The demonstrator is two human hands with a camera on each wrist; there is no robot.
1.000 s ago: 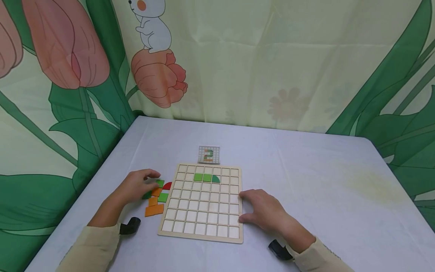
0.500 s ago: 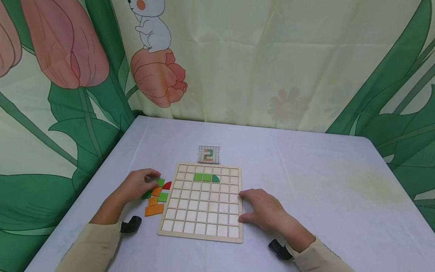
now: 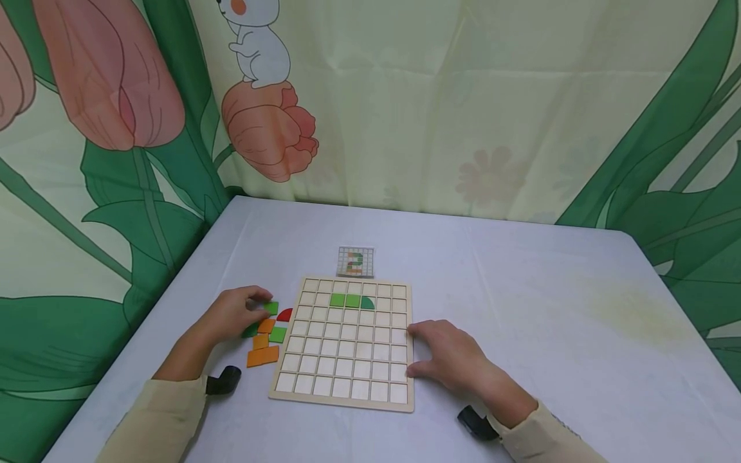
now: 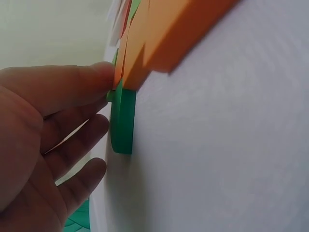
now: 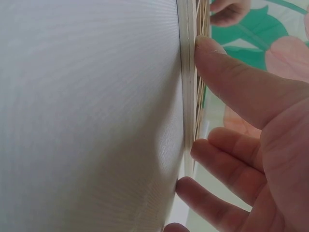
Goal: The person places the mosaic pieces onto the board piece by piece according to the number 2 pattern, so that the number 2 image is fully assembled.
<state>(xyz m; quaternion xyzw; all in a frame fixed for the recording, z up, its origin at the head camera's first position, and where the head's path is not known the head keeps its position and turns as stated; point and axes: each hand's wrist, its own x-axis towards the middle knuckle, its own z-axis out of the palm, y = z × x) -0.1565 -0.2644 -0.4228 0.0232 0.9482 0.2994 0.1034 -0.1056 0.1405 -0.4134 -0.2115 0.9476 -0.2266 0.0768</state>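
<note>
My left hand point(image 3: 236, 315) is at a loose group of flat tiles left of the board. Its thumb and index finger pinch a light green square tile point(image 3: 272, 307), mostly hidden by the thumb in the left wrist view. A dark green curved tile point(image 4: 123, 121) lies just under the hand, beside orange tiles point(image 3: 265, 355). The pale wooden grid board point(image 3: 341, 402) carries two green squares point(image 3: 345, 300) and a dark green quarter-round tile point(image 3: 367, 302) in its second row. My right hand point(image 3: 451, 357) rests its thumb and fingertips on the board's right edge point(image 5: 188, 87).
Behind the board lies a small card point(image 3: 356, 262) printed with a coloured 2 on a grid. A red quarter-round tile point(image 3: 285, 315) and another green square point(image 3: 277, 335) sit close against the board's left edge. A printed curtain point(image 3: 405, 128) hangs behind the white table point(image 3: 521, 289).
The green square at my left fingers has shifted slightly left and away from the orange tile. My right hand and the board stay in place.
</note>
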